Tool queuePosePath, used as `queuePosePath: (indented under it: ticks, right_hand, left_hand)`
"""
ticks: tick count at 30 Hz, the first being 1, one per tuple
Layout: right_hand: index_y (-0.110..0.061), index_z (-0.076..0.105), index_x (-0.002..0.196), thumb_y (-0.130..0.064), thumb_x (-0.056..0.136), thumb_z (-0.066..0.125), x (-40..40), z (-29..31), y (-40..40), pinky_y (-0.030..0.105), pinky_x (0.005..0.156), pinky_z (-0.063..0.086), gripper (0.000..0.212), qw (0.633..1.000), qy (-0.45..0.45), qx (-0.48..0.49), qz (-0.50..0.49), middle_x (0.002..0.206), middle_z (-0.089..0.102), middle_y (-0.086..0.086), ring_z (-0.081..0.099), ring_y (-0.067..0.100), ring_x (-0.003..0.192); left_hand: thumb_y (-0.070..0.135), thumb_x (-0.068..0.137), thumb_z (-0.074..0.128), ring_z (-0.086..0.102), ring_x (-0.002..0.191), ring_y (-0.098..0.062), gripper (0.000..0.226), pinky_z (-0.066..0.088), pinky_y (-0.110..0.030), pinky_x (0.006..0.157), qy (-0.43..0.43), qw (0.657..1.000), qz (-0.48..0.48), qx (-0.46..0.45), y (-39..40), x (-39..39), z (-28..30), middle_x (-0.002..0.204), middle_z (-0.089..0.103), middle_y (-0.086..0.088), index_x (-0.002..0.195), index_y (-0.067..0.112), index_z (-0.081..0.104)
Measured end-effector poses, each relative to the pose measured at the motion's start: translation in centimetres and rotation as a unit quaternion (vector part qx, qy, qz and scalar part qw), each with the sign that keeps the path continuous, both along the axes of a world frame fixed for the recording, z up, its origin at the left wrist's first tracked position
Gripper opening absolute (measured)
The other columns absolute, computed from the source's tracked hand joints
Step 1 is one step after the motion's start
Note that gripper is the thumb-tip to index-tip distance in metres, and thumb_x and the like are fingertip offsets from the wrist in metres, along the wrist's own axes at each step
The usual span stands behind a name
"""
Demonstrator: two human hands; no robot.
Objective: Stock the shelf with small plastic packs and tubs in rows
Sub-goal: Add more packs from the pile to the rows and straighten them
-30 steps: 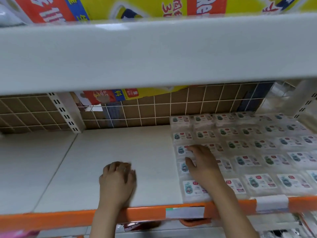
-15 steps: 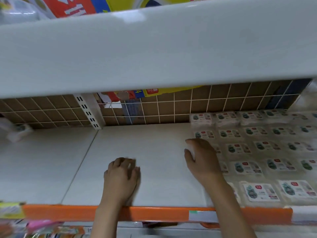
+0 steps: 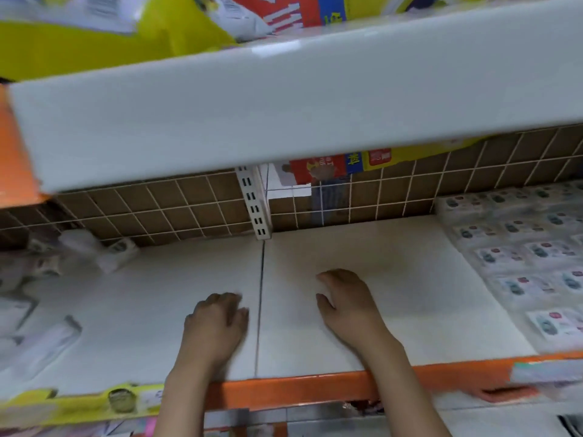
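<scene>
Small clear plastic packs [image 3: 520, 257] with printed labels lie flat in rows on the right part of the white shelf [image 3: 410, 279]. My left hand [image 3: 217, 326] hovers low over the shelf near the seam between two shelf boards, fingers curled loosely, holding nothing. My right hand [image 3: 347, 304] is just right of the seam, well left of the packs, fingers bent down toward the board and holding nothing that I can see. More loose white packs [image 3: 104, 250] lie jumbled at the far left of the shelf, blurred.
An upper white shelf [image 3: 284, 105] overhangs closely, with yellow and red bags [image 3: 126, 36] on it. A wire grid back panel [image 3: 176, 206] and a slotted upright [image 3: 255, 206] close the rear. An orange price rail [image 3: 299, 389] runs along the front edge.
The view has swung left, so the rows of packs now sit further right. My right hand has come off the packs and moved left onto the bare board; my left hand has kept its pose.
</scene>
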State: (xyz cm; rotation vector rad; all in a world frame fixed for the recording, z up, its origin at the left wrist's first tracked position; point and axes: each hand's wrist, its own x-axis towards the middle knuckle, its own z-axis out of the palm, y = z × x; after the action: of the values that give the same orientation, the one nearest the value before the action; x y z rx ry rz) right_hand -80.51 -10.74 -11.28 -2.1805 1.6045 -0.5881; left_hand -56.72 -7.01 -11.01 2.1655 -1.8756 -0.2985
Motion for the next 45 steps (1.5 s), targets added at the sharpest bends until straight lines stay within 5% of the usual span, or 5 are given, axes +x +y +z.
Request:
queuePosePath:
  ticks: [8,24,28,32,45]
  right_hand:
    - [-0.012,0.054,0.13,-0.037,0.083,0.036,1.4,0.3,1.8,0.025,0.101,0.031,0.056,0.999,0.032,0.012,-0.03,0.129,0.055,0.006,0.045,0.022,0.122]
    - [-0.018,0.044,0.137,-0.027,0.095,0.045,7.0,-0.3,1.5,0.022,0.101,0.027,0.043,0.999,0.039,0.009,0.002,0.137,0.047,0.0,0.039,0.017,0.125]
    - [-0.016,0.053,0.13,-0.026,0.092,0.047,11.5,-0.7,1.7,0.03,0.095,0.037,0.039,1.0,0.02,-0.009,-0.017,0.126,0.055,0.004,0.048,0.022,0.116]
    - [-0.015,0.063,0.118,-0.031,0.081,0.042,17.2,-1.4,2.4,0.035,0.087,0.042,0.045,0.997,0.015,-0.021,-0.068,0.112,0.063,0.008,0.054,0.03,0.105]
    - [-0.019,0.069,0.104,-0.042,0.075,0.036,31.1,-1.1,5.2,0.039,0.078,0.048,0.049,0.998,0.017,-0.033,-0.049,0.1,0.068,0.004,0.059,0.032,0.093]
  left_hand:
    - [0.051,0.077,0.027,0.047,0.119,-0.022,0.064,0.04,-0.033,0.094,-0.001,1.0,-0.019,0.001,0.6,1.8,-0.8,0.132,0.053,0.0,0.129,0.026,0.055]
    - [0.055,0.075,0.027,0.043,0.122,-0.029,0.071,0.039,-0.037,0.092,0.012,1.0,-0.002,-0.014,1.7,6.3,-1.6,0.13,0.051,-0.004,0.132,0.022,0.051]
    - [0.045,0.078,0.033,0.062,0.093,-0.032,0.054,0.048,-0.037,0.076,0.048,0.992,-0.015,-0.116,1.7,11.1,-1.9,0.102,0.068,-0.005,0.1,0.014,0.07]
    - [0.035,0.08,0.039,0.062,0.074,-0.028,0.034,0.048,-0.034,0.066,0.051,0.987,-0.057,-0.14,2.2,16.7,-2.3,0.08,0.066,0.001,0.082,0.017,0.068]
    - [0.029,0.082,0.042,0.062,0.071,-0.028,0.03,0.053,-0.038,0.064,0.045,0.97,-0.071,-0.228,3.3,30.0,-0.9,0.077,0.068,-0.001,0.08,0.015,0.069]
